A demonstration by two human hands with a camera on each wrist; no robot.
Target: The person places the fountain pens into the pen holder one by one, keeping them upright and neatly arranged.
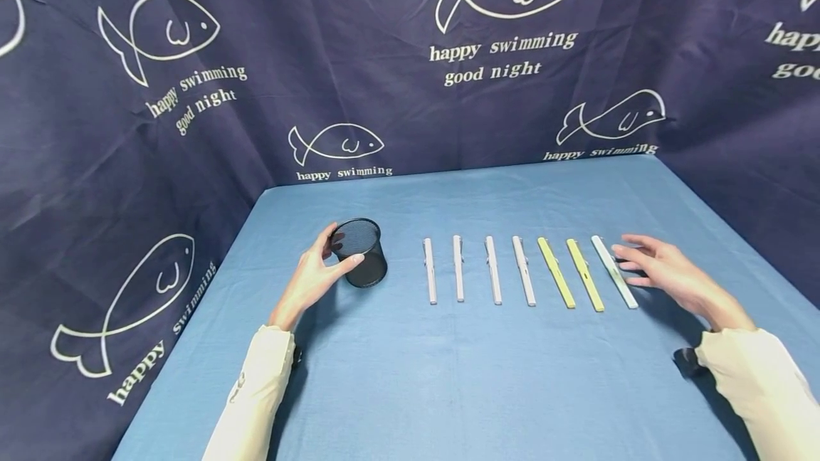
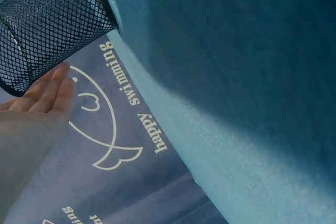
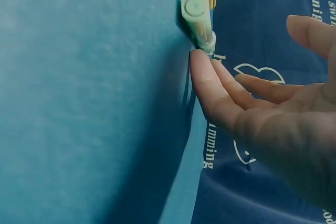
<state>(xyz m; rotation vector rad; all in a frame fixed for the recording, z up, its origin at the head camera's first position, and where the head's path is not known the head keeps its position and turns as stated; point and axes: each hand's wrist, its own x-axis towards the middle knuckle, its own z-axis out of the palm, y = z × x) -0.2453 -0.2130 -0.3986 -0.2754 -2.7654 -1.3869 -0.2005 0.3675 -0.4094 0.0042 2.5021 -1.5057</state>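
Observation:
A black mesh pen holder (image 1: 368, 262) stands upright on the left of the table. My left hand (image 1: 314, 276) holds it near the rim, thumb across the front and fingers round the far left side. In the left wrist view, the fingers lie along the mesh pen holder (image 2: 52, 24). On the right, my right hand (image 1: 673, 276) reaches toward the pale green and white pen (image 1: 615, 272), fingers loosely extended and fingertips right at its side. The right wrist view shows that pen (image 3: 197, 17) end-on, just beyond the fingertips (image 3: 202, 64).
Two yellow pens (image 1: 556, 272) lie left of the pale green one. Several pale pinkish-white pens (image 1: 459, 269) continue the row toward the pen holder. A blue cloth (image 1: 448, 383) covers the table, and a dark fish-print curtain (image 1: 410, 77) hangs behind it.

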